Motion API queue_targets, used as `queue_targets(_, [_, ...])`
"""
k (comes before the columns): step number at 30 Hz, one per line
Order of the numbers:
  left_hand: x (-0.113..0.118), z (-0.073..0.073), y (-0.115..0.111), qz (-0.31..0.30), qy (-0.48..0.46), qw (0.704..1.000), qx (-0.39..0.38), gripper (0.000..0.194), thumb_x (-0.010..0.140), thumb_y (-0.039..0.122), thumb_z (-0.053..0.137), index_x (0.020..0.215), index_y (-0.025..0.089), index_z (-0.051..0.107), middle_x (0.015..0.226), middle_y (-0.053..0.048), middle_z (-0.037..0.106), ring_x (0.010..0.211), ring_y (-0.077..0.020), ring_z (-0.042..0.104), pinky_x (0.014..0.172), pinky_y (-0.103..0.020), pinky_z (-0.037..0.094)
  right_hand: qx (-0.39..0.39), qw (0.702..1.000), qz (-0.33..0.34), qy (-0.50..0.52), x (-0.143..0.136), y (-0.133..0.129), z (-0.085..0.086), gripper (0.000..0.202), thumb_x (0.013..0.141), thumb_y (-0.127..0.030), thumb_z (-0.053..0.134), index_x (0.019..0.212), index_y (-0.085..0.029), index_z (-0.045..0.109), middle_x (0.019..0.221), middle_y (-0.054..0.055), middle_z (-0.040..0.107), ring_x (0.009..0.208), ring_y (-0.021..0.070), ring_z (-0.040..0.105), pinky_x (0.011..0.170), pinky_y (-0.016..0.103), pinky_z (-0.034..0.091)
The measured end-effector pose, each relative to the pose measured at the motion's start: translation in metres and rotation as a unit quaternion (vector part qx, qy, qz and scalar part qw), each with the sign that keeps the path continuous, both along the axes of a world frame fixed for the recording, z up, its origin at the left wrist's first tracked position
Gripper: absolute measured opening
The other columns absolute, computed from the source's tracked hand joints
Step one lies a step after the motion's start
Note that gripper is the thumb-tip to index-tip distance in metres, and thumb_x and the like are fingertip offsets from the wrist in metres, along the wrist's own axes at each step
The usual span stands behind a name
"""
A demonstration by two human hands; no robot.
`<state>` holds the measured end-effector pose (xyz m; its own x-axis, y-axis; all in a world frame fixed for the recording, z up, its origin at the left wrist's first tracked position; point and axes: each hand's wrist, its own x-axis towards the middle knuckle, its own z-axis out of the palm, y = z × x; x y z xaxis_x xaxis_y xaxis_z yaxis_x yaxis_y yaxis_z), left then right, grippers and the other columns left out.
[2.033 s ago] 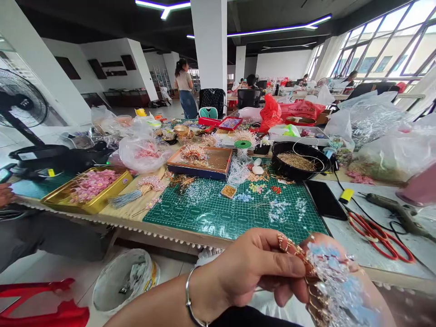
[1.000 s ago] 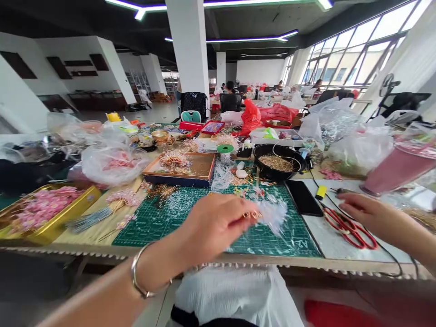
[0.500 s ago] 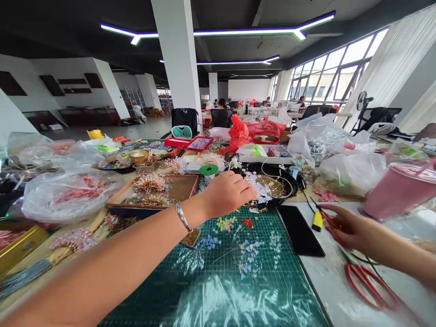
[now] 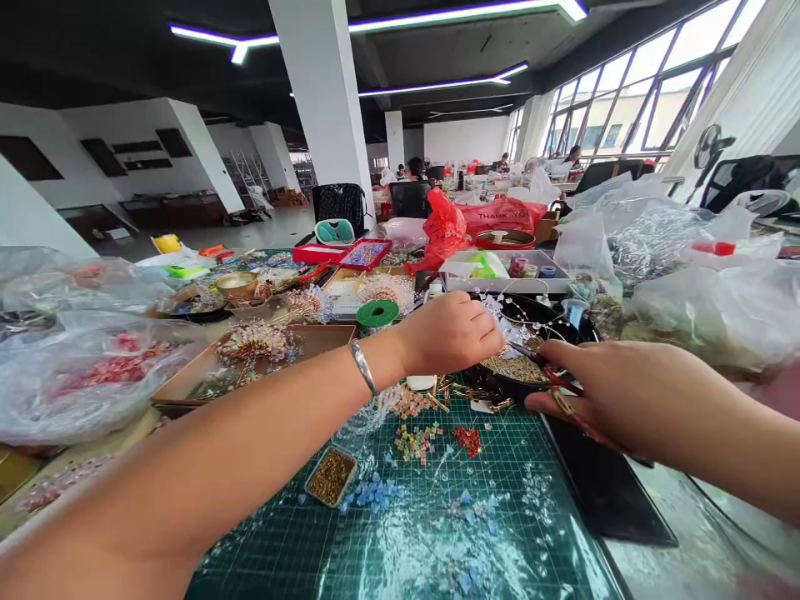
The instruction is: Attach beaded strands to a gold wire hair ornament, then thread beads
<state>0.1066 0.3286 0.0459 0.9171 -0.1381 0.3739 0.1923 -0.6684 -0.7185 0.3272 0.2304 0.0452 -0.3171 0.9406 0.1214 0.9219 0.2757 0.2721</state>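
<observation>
My left hand [image 4: 453, 335], with a silver bracelet at the wrist, is closed on a spray of pale blue flowers and clear beads [image 4: 509, 340]. Its stems are hidden by my fingers. From the right, my right hand [image 4: 600, 383] grips red-handled pliers [image 4: 559, 385], whose dark narrow tips reach close to the spray beside my left fingers. Whether the tips touch it, I cannot tell. Beneath both hands lies a black round tray [image 4: 566, 321] holding thin gold-coloured pieces. Small blue flowers [image 4: 375, 493], red beads [image 4: 467, 440] and yellow-pink beads [image 4: 417, 442] lie in loose piles nearer me.
A green cutting mat [image 4: 350, 558] covers the table's front. On it stands a small clear box of gold beads [image 4: 331, 477]. A black flat tablet-like slab [image 4: 609, 483] lies right. Behind are a green spool [image 4: 377, 313], a cardboard tray [image 4: 325, 337] and plastic bags [image 4: 100, 375].
My right hand has come from the table's right side to my left hand, bringing the red-handled pliers. My left hand still holds the spray. The view has shifted slightly.
</observation>
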Motion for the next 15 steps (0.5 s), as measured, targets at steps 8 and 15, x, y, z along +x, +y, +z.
queue_targets(8, [0.006, -0.010, 0.025, 0.002, 0.007, 1.000, -0.004, 0.027, 0.094, 0.013, 0.037, 0.086, 0.015, 0.063, 0.076, -0.005, 0.064, 0.069, -0.0174, 0.054, 0.061, -0.033, 0.032, -0.051, 0.997, -0.057, -0.010, -0.007, 0.030, -0.001, 0.051, 0.080, -0.062, 0.045, 0.111, -0.025, 0.059, 0.077, 0.011, 0.070, 0.072, 0.0353, 0.065, 0.052, 0.037, 0.034])
queue_targets(15, [0.018, -0.008, 0.033, 0.016, 0.033, 0.999, -0.028, 0.027, 0.094, 0.013, 0.037, 0.084, 0.016, 0.062, 0.076, -0.006, 0.064, 0.070, -0.0168, 0.053, 0.061, -0.034, 0.030, -0.041, 0.997, -0.067, -0.007, -0.002, 0.045, -0.005, 0.041, 0.075, -0.059, 0.055, 0.096, -0.025, 0.062, 0.062, 0.008, 0.062, 0.053, 0.0252, 0.054, 0.050, 0.032, 0.027])
